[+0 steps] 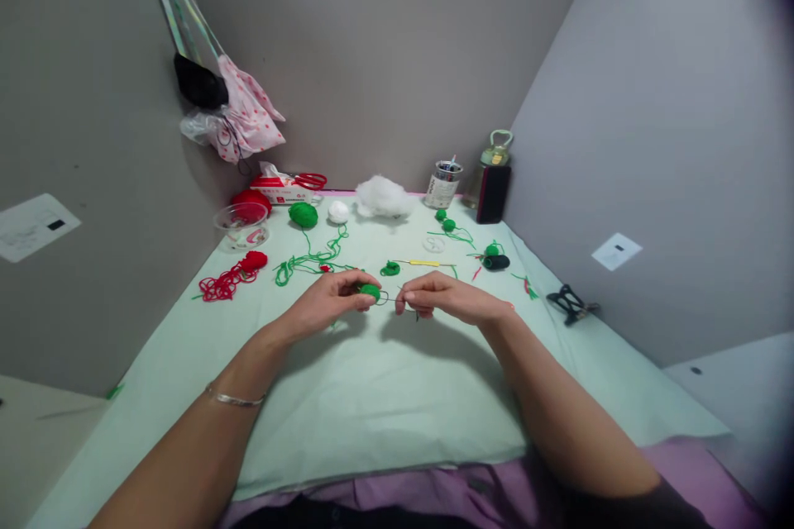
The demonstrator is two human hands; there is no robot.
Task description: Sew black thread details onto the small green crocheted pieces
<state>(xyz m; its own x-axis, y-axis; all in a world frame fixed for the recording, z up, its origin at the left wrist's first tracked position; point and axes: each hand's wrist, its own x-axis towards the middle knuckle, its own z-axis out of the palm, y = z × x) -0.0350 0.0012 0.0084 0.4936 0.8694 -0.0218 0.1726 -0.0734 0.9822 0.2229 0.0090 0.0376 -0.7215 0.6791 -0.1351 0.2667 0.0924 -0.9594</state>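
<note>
Between the thumb and fingers of my left hand (pixel 338 297) is a small green crocheted piece (pixel 370 292). A dark thread loop (pixel 383 297) runs from it towards my right hand (pixel 437 294), whose fingers are pinched on a thin thread or needle too fine to make out. Both hands are just above the pale green cloth (pixel 385 397), a short gap apart. Behind them lie a small green yarn coil (pixel 390 269) and a crochet hook with a yellow handle (pixel 425 264).
Further back are a green yarn ball (pixel 303 215), a white ball (pixel 338 212), white stuffing (pixel 383 197), a pen tin (pixel 443 185) and a dark phone (pixel 494 194). Red yarn (pixel 227 279) and a clear tub (pixel 241 227) stand left. A black stand (pixel 571 305) lies right.
</note>
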